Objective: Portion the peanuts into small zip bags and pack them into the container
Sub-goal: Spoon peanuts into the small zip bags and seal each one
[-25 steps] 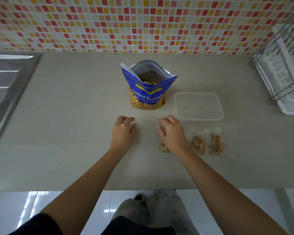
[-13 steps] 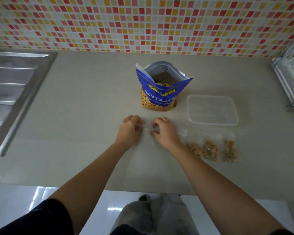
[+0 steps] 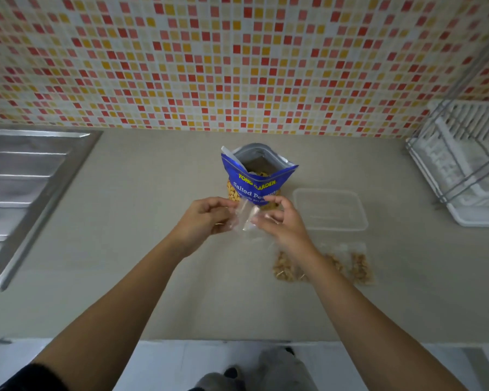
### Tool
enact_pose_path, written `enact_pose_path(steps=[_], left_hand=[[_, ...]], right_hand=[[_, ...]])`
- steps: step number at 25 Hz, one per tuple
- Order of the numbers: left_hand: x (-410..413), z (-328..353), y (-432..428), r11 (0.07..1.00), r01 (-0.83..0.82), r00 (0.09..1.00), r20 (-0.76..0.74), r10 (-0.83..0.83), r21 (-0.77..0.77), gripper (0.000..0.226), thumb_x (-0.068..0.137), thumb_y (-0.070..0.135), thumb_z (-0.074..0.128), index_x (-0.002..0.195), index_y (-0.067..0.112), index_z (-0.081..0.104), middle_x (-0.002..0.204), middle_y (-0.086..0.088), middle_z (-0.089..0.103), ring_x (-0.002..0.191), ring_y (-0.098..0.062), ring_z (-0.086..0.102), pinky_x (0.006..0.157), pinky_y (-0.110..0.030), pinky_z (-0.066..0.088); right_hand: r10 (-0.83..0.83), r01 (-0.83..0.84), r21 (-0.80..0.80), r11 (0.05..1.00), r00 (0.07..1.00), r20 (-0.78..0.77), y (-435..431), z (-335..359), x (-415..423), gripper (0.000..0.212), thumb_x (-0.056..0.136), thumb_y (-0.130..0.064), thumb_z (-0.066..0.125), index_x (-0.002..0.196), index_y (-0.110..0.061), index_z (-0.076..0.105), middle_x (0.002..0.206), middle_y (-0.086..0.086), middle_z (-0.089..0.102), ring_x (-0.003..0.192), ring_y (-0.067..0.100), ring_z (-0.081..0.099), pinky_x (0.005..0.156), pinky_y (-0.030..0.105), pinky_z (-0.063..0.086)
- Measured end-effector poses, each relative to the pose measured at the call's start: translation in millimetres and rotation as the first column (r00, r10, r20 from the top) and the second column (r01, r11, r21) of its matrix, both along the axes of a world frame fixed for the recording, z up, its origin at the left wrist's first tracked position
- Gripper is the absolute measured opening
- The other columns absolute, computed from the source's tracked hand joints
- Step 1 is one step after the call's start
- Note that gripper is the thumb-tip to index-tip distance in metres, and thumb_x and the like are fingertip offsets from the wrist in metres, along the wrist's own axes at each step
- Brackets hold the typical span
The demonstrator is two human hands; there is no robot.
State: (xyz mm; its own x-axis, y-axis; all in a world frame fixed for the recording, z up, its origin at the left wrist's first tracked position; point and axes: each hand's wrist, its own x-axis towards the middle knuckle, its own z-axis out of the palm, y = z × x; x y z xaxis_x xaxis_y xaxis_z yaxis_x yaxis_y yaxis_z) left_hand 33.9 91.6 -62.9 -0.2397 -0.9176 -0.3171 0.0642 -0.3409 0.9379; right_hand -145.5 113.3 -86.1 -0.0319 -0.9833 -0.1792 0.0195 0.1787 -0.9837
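An open blue bag of salted peanuts stands upright at the middle of the counter. Just in front of it, raised off the counter, my left hand and my right hand each pinch one side of an empty clear zip bag between them. To the right lies an empty clear plastic container. Three small zip bags with peanuts lie in a row in front of it: one by my right wrist, one partly hidden by my forearm, one at the right.
A steel sink drainboard fills the counter's left end. A white dish rack with a wire frame stands at the right end. A mosaic tile wall backs the counter. The counter's front edge runs beneath my forearms.
Both hands have lifted the empty zip bag off the counter and raised it in front of the peanut bag. The camera has tilted up, showing more wall.
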Motion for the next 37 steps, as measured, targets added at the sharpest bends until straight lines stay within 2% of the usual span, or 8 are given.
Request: enact_pose_path(steps=[11,18,25,27,29,32,34,37], left_hand=[[-21.0,64.2,-3.2,0.967,0.112,0.990,0.107,-0.090,-0.228,0.016,0.091,0.003,0.048,0.083,-0.007,0.058,0.065,-0.008,0.044,0.057,-0.013,0.041,0.059,-0.022,0.042],[-22.1,72.2,-16.8,0.870,0.132,0.859,0.493,0.139,-0.475,0.012,0.087,0.012,0.059,0.086,0.016,0.071,0.073,-0.003,0.066,0.070,-0.020,0.061,0.069,-0.034,0.052],[-18.5,85.9,-22.9,0.901,0.118,0.886,0.453,0.094,-0.418,0.015,0.086,0.009,0.060,0.098,0.015,0.067,0.083,-0.007,0.069,0.076,-0.019,0.065,0.069,-0.027,0.057],[-18.2,87.4,-25.0,0.913,0.081,0.888,0.445,0.116,-0.401,0.013,0.086,0.006,0.058,0.094,0.014,0.066,0.081,-0.007,0.068,0.073,-0.019,0.064,0.066,-0.025,0.055],[-17.2,88.5,-26.4,0.911,0.085,0.872,0.473,0.128,-0.403,0.015,0.087,0.006,0.055,0.091,0.016,0.066,0.081,-0.008,0.068,0.072,-0.018,0.063,0.065,-0.024,0.055],[-16.9,91.2,-28.5,0.911,0.124,0.873,0.480,0.088,-0.393,0.014,0.087,0.008,0.056,0.089,0.017,0.068,0.080,-0.006,0.069,0.070,-0.014,0.063,0.064,-0.023,0.053],[-19.3,92.2,-30.4,0.915,0.133,0.895,0.442,0.054,-0.380,0.014,0.086,0.008,0.058,0.089,0.015,0.069,0.079,-0.007,0.069,0.069,-0.015,0.062,0.063,-0.023,0.053],[-26.1,92.8,-33.3,0.919,0.123,0.899,0.435,0.057,-0.376,0.018,0.083,0.006,0.061,0.097,0.017,0.063,0.080,-0.012,0.071,0.077,-0.022,0.068,0.070,-0.032,0.058]], right_hand=[[-0.076,0.084,-0.112,0.990,0.994,0.073,1.5,56.8,-24.6,0.043,0.079,0.001,0.068,0.115,-0.013,0.048,0.067,0.003,0.064,0.049,0.002,0.058,0.048,0.015,0.046],[0.011,-0.007,-0.066,0.998,0.998,0.060,-3.8,70.5,-31.4,0.037,0.090,-0.002,0.054,0.116,-0.027,0.046,0.075,-0.006,0.074,0.076,0.007,0.069,0.064,0.019,0.053],[-0.113,0.117,-0.123,0.985,0.993,0.034,-10.1,76.8,-40.6,0.033,0.091,-0.006,0.055,0.123,-0.012,0.048,0.071,-0.004,0.072,0.072,0.004,0.068,0.064,0.014,0.051],[-0.107,0.093,-0.135,0.986,0.989,-0.099,-12.8,78.8,-39.2,0.033,0.094,-0.005,0.046,0.126,-0.015,0.046,0.098,0.001,0.071,0.095,0.010,0.065,0.076,0.012,0.048],[-0.155,0.045,-0.264,0.964,0.897,-0.414,-14.6,78.7,-37.1,0.039,0.094,-0.010,0.039,0.132,-0.021,0.043,0.133,0.001,0.052,0.126,0.014,0.046,0.100,0.020,0.036],[-0.235,-0.166,-0.420,0.892,0.625,-0.745,-13.2,84.7,-30.1,0.055,0.087,-0.057,0.033,0.134,-0.030,0.041,0.146,-0.005,0.038,0.136,0.011,0.030,0.113,0.043,0.018],[-0.202,-0.312,-0.362,0.878,0.445,-0.873,-15.9,88.1,-24.0,0.078,0.074,-0.075,0.042,0.138,-0.032,0.034,0.149,-0.008,0.033,0.137,0.010,0.027,0.113,0.048,0.012],[-0.174,-0.386,-0.338,0.859,0.401,-0.899,-23.0,86.4,-16.8,0.090,0.066,-0.072,0.061,0.139,-0.027,0.033,0.144,-0.007,0.039,0.133,0.013,0.033,0.114,0.045,0.017]])
